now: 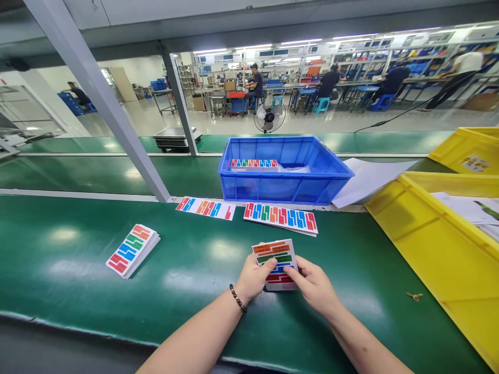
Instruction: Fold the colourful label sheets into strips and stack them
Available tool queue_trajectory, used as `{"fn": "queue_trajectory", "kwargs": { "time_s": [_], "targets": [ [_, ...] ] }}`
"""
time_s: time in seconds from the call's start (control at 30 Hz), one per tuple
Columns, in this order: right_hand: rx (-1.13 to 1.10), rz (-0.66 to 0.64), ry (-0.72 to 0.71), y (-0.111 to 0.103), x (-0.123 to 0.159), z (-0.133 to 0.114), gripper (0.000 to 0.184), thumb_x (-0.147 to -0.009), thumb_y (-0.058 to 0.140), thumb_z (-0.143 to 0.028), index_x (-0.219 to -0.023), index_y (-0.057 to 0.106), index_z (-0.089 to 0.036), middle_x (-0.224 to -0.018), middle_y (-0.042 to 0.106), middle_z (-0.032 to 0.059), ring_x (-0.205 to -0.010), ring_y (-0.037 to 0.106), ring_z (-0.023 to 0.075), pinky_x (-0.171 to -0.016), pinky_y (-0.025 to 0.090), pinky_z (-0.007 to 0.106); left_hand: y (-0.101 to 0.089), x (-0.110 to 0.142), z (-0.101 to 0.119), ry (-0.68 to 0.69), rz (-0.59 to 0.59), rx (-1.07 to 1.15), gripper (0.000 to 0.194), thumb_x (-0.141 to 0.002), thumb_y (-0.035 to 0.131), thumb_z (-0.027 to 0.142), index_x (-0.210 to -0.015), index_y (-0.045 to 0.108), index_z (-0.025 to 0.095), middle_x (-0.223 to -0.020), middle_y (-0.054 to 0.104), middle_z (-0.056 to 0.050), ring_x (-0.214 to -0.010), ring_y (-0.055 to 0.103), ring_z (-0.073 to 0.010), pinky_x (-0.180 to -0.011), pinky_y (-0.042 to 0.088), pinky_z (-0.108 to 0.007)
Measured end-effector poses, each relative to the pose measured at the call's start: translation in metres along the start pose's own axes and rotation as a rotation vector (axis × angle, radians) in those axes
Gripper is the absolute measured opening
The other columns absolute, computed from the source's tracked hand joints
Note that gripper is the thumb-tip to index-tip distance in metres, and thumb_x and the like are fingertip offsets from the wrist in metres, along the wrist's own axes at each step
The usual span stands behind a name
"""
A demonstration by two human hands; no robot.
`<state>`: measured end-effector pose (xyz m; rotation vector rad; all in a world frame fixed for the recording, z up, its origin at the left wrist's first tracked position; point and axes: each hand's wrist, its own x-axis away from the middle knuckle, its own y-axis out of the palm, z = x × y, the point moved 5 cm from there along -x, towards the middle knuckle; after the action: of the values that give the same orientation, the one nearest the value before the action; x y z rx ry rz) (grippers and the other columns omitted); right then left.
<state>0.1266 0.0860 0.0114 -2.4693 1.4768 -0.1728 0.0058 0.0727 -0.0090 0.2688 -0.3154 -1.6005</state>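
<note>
Between my hands is a printed card (286, 249) with orange, green, blue and red shapes; whether more cards lie beneath it I cannot tell. My left hand (253, 275) grips its left side, thumb on the printed face. From the right, my right hand (314, 283) holds the other edge, its thumb also on the print. A stack of similar cards (132, 249) lies on the table to the left. Beyond my hands rest a long stack of printed strips (280, 217) and a strip with gaps in its pattern (205, 208).
A blue bin (286, 187) holding more printed strips stands behind, with white paper (370, 179) at its right. Yellow bins (424, 259) fill the right side. A tied rubber band (414, 296) lies on the green table (187, 301). A slanted metal post (105, 104) rises at left.
</note>
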Motion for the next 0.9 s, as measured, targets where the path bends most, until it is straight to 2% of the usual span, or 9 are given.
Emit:
{"fn": "queue_trajectory", "kwargs": {
  "time_s": [0.13, 0.23, 0.33, 0.47, 0.53, 0.67, 0.73, 0.83, 0.9],
  "targets": [
    [0.47, 0.005, -0.166, -0.019, 0.009, -0.032, 0.026, -0.085, 0.04, -0.03, -0.067, 0.055, -0.019, -0.061, 0.062, 0.0025, -0.056, 0.055, 0.0154, -0.054, 0.043, 0.026, -0.005, -0.002, 0.017, 0.028, -0.223, -0.069, 0.055, -0.063, 0.067, 0.05, -0.104, 0.062, 0.014, -0.102, 0.065, -0.01, -0.097, 0.058, -0.0243, -0.089, 0.042, -0.039],
    [0.805, 0.015, -0.359, -0.028, 0.021, -0.059, 0.028, -0.085, 0.037, -0.023, -0.063, 0.054, -0.02, -0.055, 0.059, 0.0015, -0.049, 0.05, 0.0138, -0.049, 0.036, 0.025, -0.009, 0.004, 0.05, 0.209, -0.302, -0.332, 0.058, -0.061, 0.07, 0.045, -0.112, 0.058, 0.019, -0.112, 0.06, -0.009, -0.107, 0.052, -0.0242, -0.094, 0.037, -0.038],
    [1.017, 0.013, -0.523, -0.025, 0.035, -0.07, 0.027, -0.084, 0.036, -0.017, -0.064, 0.053, -0.02, -0.053, 0.059, 0.0017, -0.046, 0.048, 0.014, -0.048, 0.032, 0.025, 0.003, 0.022, 0.075, 0.38, -0.338, -0.648, 0.054, -0.066, 0.067, 0.042, -0.114, 0.057, 0.02, -0.106, 0.064, -0.009, -0.102, 0.055, -0.0221, -0.093, 0.038, -0.035],
    [1.057, -0.056, -0.605, -0.005, 0.051, -0.065, 0.026, -0.082, 0.035, -0.011, -0.062, 0.05, -0.02, -0.052, 0.057, 0.0011, -0.045, 0.047, 0.0134, -0.048, 0.031, 0.025, 0.024, 0.051, 0.073, 0.452, -0.344, -0.91, 0.03, -0.082, 0.047, 0.036, -0.095, 0.066, 0.016, -0.083, 0.07, -0.009, -0.075, 0.062, -0.0174, -0.072, 0.045, -0.027],
    [1.017, -0.089, -0.609, 0.005, 0.058, -0.06, 0.025, -0.081, 0.035, -0.01, -0.062, 0.049, -0.019, -0.053, 0.057, 0.0009, -0.045, 0.048, 0.0131, -0.049, 0.031, 0.025, 0.028, 0.064, 0.066, 0.478, -0.311, -0.991, 0.033, -0.086, 0.039, 0.031, -0.082, 0.068, 0.016, -0.07, 0.069, -0.008, -0.064, 0.061, -0.0158, -0.063, 0.043, -0.026],
    [0.94, -0.144, -0.627, 0.022, 0.071, -0.054, 0.025, -0.08, 0.036, -0.009, -0.062, 0.048, -0.019, -0.052, 0.057, 0.0001, -0.045, 0.048, 0.0128, -0.049, 0.03, 0.025, 0.02, 0.086, 0.058, 0.541, -0.207, -1.027, 0.038, -0.086, 0.037, 0.03, -0.071, 0.068, 0.014, -0.059, 0.067, -0.008, -0.055, 0.059, -0.0155, -0.056, 0.041, -0.026],
    [0.938, -0.148, -0.637, 0.026, 0.075, -0.054, 0.025, -0.079, 0.036, -0.008, -0.061, 0.048, -0.02, -0.051, 0.056, -0.0001, -0.044, 0.047, 0.013, -0.049, 0.03, 0.025, 0.013, 0.094, 0.054, 0.48, -0.218, -0.978, 0.038, -0.086, 0.037, 0.033, -0.075, 0.068, 0.015, -0.064, 0.069, -0.008, -0.059, 0.061, -0.0153, -0.06, 0.043, -0.025],
    [0.967, -0.134, -0.661, 0.027, 0.077, -0.058, 0.026, -0.078, 0.036, -0.006, -0.06, 0.048, -0.02, -0.05, 0.054, 0.0, -0.043, 0.045, 0.0135, -0.049, 0.028, 0.026, 0.002, 0.101, 0.047, 0.338, -0.243, -0.911, 0.037, -0.078, 0.053, 0.043, -0.101, 0.063, 0.016, -0.083, 0.071, -0.008, -0.074, 0.064, -0.017, -0.072, 0.046, -0.025],
    [0.993, -0.126, -0.684, 0.028, 0.078, -0.06, 0.027, -0.078, 0.035, -0.006, -0.058, 0.047, -0.02, -0.049, 0.053, 0.0003, -0.043, 0.043, 0.0136, -0.05, 0.027, 0.026, -0.003, 0.105, 0.042, 0.293, -0.255, -0.952, 0.04, -0.074, 0.057, 0.042, -0.105, 0.061, 0.017, -0.085, 0.071, -0.008, -0.076, 0.064, -0.0177, -0.073, 0.046, -0.026]
  ]
}}
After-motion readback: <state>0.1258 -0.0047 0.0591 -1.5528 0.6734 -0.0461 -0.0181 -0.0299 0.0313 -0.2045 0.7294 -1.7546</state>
